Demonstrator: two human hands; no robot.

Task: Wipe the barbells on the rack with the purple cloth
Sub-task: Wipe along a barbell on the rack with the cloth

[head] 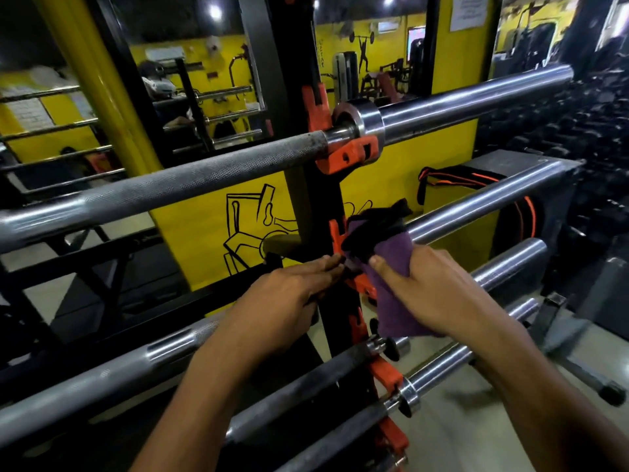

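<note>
Several steel barbells lie across a black rack upright with orange hooks. The top barbell runs from lower left to upper right. My right hand grips the purple cloth, bunched with a dark part on top, against the sleeve of the second barbell beside the upright. My left hand reaches with fingers stretched toward the cloth's lower left corner at the upright; whether it pinches the cloth is unclear. Lower barbells pass under both forearms.
A yellow wall with black drawings and a mirror stand behind the rack. A black and orange strap hangs at the right. Dark dumbbell racks fill the far right. Pale floor shows below.
</note>
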